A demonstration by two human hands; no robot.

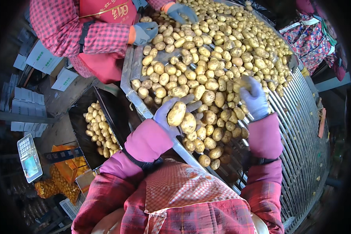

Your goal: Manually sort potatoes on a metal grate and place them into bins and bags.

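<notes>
My left hand [172,117], in a purple glove with grey fingers, holds two potatoes side by side, a long potato [176,113] and a rounder potato [188,123]. It is above the near edge of the slatted metal sorting table [292,140]. My right hand [255,98], gloved the same way, reaches over the potato pile [210,73]. Between its thumb and fingers is a potato [241,84], blurred like the hand itself. Many of the heaped potatoes have brown soil on their skins.
A co-worker's gloved hands [146,32] work at the pile's far left. Another person [310,41] stands at the far right. Left of the table, a black-lined box [82,143] contains potatoes. Beyond it are a scale display [29,158], a net sack [61,184] and white cartons [44,58].
</notes>
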